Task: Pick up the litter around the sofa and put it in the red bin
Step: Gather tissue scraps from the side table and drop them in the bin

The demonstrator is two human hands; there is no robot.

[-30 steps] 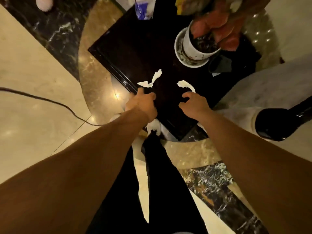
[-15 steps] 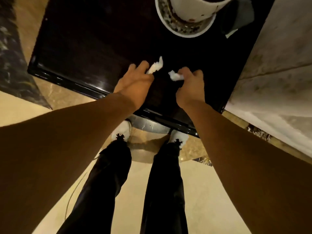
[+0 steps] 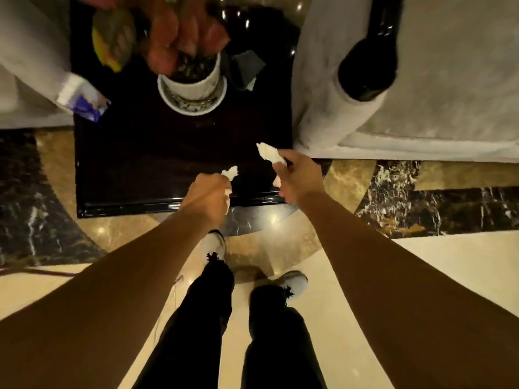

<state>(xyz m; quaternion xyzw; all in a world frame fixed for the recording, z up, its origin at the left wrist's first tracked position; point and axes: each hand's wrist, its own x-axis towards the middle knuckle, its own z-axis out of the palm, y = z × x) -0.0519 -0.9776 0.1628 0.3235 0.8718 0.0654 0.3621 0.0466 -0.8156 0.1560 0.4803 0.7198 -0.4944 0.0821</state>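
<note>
We've got a scrap in each fist here. Our left hand (image 3: 206,196) is closed tight around a white paper scrap (image 3: 229,173), with a bit poking out the top toward 12 o'clock and a bit more showing under the fingers. Our right hand (image 3: 298,178) is pinched shut on a second paper scrap (image 3: 269,153), which sticks out toward 10 o'clock. Both hands hang over the near edge of the dark side table (image 3: 146,164), a little apart from each other. At 12 o'clock on the table sits a white plant pot (image 3: 193,85) in a saucer, and a blue-and-white packet (image 3: 81,102) lies at about 10 o'clock. The grey sofa (image 3: 435,113) runs along the table's 3 o'clock side. Our shoes stand on the marble floor (image 3: 421,262).
</note>
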